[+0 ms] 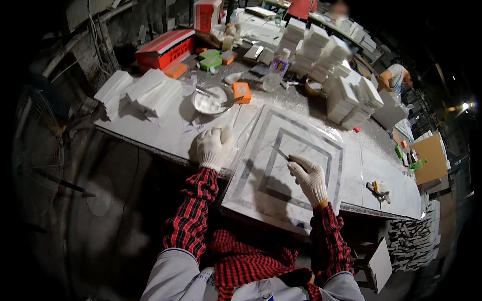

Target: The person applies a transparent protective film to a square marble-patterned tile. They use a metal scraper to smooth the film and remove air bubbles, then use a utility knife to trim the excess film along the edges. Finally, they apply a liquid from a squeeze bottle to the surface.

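Observation:
A white marble panel [246,193] with two inlaid grey rectangular bands lies in front of me at the table's near edge. Over it is my right hand [307,175], in a white knit glove, its fingers pinched on a thin, narrow blade [281,152] that points up and left. Left of the panel, my gloved left hand [216,145] is closed like a fist above the tabletop. Whatever it may hold is hidden. Beyond that hand stands a metal bowl [193,104] of white powder or paste, with a metal tool resting in it.
Stacks of white tiles [344,100] rise at the back right, and white strips [155,93] lie at left. A clear bottle [275,72], an orange box [242,92] and a red carton [165,50] stand behind. Pliers-like tools [379,190] lie right. Another person [394,75] works farther right.

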`<state>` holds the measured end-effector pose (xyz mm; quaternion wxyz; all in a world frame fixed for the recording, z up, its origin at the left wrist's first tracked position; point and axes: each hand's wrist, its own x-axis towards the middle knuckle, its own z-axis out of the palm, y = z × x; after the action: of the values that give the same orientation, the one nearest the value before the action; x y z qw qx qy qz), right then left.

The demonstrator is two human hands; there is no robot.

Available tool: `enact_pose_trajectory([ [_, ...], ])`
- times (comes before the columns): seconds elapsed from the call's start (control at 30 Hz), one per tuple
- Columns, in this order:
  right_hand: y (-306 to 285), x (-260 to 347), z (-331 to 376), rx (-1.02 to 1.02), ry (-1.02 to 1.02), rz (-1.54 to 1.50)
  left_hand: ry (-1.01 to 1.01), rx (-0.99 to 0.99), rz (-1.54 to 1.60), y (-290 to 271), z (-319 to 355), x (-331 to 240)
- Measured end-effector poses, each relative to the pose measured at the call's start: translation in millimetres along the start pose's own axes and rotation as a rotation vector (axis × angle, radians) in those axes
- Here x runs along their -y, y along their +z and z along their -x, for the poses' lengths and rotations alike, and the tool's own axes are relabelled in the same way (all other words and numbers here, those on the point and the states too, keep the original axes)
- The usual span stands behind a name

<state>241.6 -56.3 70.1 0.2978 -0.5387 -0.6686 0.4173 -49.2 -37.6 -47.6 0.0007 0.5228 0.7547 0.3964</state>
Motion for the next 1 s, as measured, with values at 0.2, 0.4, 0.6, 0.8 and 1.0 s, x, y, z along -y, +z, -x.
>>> enact_pose_trajectory([
  [0.2,33.8,-18.6,-23.8,0.064,-0.037,-0.099,0.024,0.014,0.036,9.5,4.6,-2.6],
  [0.4,41.8,-20.1,-31.5,0.025,-0.076,0.101,-0.026,0.030,-0.014,11.0,1.8,2.2],
  [0.6,40.5,-31.5,-40.7,-0.007,-0.112,0.083,-0.038,-0.024,-0.066,5.5,1.3,2.5],
  [0.8,47.9,-25.8,-62.7,-0.034,-0.169,0.059,-0.113,0.047,-0.142,-2.9,2.1,2.9],
  [1.0,55.6,-24.3,-85.8,-0.027,-0.214,0.058,-0.089,0.028,-0.184,4.5,1.6,6.4],
])
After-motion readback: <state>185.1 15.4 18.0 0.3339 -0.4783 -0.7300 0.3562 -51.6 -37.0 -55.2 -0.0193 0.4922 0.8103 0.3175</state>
